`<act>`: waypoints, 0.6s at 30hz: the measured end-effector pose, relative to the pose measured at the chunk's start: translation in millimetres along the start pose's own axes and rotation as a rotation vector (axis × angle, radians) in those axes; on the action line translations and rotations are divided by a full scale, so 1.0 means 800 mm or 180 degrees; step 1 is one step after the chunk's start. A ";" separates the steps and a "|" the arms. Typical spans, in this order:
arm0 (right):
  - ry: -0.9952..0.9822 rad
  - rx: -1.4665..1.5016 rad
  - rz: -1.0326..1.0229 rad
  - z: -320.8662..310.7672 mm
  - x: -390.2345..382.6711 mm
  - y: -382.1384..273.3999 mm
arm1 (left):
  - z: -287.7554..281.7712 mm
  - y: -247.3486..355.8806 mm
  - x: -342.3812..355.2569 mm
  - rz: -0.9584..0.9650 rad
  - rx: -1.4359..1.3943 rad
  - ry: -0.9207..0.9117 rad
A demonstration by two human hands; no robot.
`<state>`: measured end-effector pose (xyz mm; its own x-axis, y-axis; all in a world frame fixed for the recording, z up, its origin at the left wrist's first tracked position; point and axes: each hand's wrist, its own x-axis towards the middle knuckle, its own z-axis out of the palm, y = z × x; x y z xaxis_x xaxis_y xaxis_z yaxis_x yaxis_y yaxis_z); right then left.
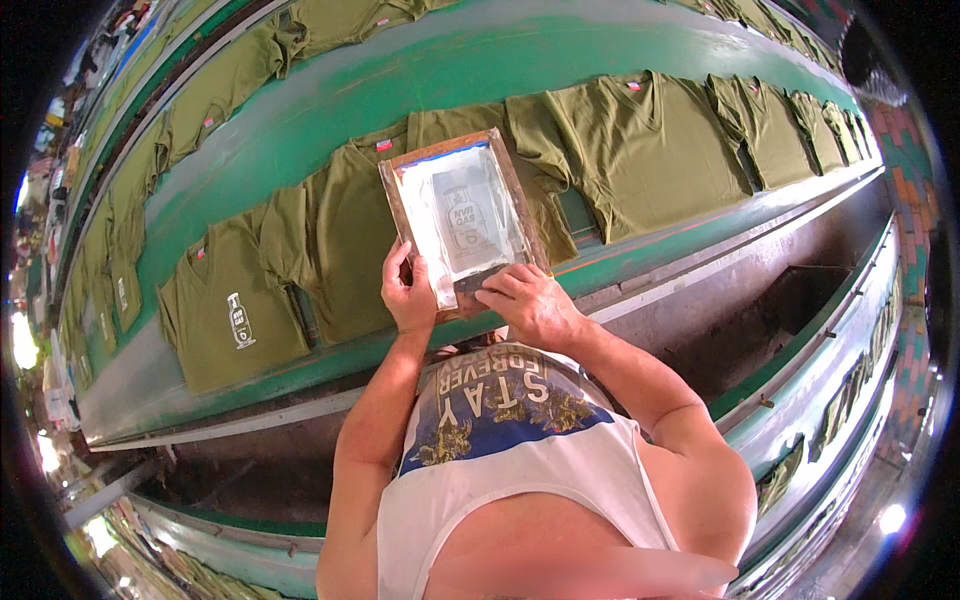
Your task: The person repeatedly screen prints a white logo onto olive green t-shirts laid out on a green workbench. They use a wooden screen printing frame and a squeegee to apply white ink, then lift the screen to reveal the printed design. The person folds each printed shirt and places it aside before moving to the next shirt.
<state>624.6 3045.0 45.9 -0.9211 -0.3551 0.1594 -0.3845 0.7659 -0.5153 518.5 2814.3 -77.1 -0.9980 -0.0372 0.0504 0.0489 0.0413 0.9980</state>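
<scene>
Head view: both hands, left and right, clamped on wood-framed printing screen; pale mesh, bottle-shaped stencil.

Bright, even daylight, blown-out glare spots at the dark fisheye rim, straight edges bowed, centre sharp

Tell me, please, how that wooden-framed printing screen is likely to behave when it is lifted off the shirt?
The printing screen probably lifts stiff and flat, since its wooden frame looks rigid. It seems fairly light: the left hand and right hand grip only its near edge. The thin mesh is likely fragile, and the olive shirt beneath may cling.
</scene>
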 end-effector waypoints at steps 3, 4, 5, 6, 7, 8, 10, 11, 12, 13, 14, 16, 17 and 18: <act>0.0029 -0.0204 0.0089 0.004 0.010 -0.010 | -0.006 0.010 0.010 -0.0169 -0.0198 -0.0017; -0.0288 -0.0530 0.0288 0.008 0.019 -0.010 | -0.009 0.014 0.016 -0.0222 -0.0264 -0.0056; -0.0346 -0.0481 0.0393 0.007 0.024 -0.009 | -0.014 0.019 0.023 -0.0284 -0.0196 -0.0237; -0.0407 -0.0442 0.0495 0.004 0.028 -0.007 | -0.020 0.025 0.032 -0.0395 -0.0104 -0.0404; -0.0565 -0.0412 0.0646 -0.001 0.032 -0.003 | -0.026 0.030 0.041 -0.0514 -0.0021 -0.0558; -0.0340 -0.0277 0.0679 -0.007 0.033 -0.001 | -0.030 0.033 0.050 -0.0434 0.0209 -0.0702; 0.0016 -0.0114 0.0965 -0.017 0.037 -0.001 | -0.035 0.034 0.062 -0.0672 0.0250 -0.0848; 0.0143 -0.0028 0.1144 -0.019 0.039 -0.002 | -0.036 0.033 0.067 -0.0763 0.0247 -0.0928; 0.0404 -0.0011 0.1162 -0.020 0.042 -0.005 | -0.037 0.031 0.070 -0.0872 0.0424 -0.0942; 0.0550 -0.0178 0.1367 -0.017 0.046 -0.009 | -0.037 0.029 0.073 -0.0946 0.0584 -0.0963; 0.0697 -0.0342 0.1567 -0.011 0.052 -0.013 | -0.038 0.028 0.075 -0.1098 0.0748 -0.0977; 0.0837 -0.0635 0.1970 0.003 0.064 -0.017 | -0.038 0.026 0.077 -0.0998 0.1004 -0.0928; 0.0864 -0.0700 0.2132 0.011 0.070 -0.017 | -0.036 0.027 0.077 -0.1110 0.1157 -0.0919; 0.0903 -0.0769 0.2276 0.019 0.075 -0.016 | -0.036 0.030 0.078 -0.1156 0.1142 -0.0989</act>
<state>575.1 3005.9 49.1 -0.9171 0.3896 0.0843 0.3313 0.8626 -0.3822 458.6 2784.2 -49.1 -0.9158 0.1796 -0.3593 -0.2598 0.4172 0.8709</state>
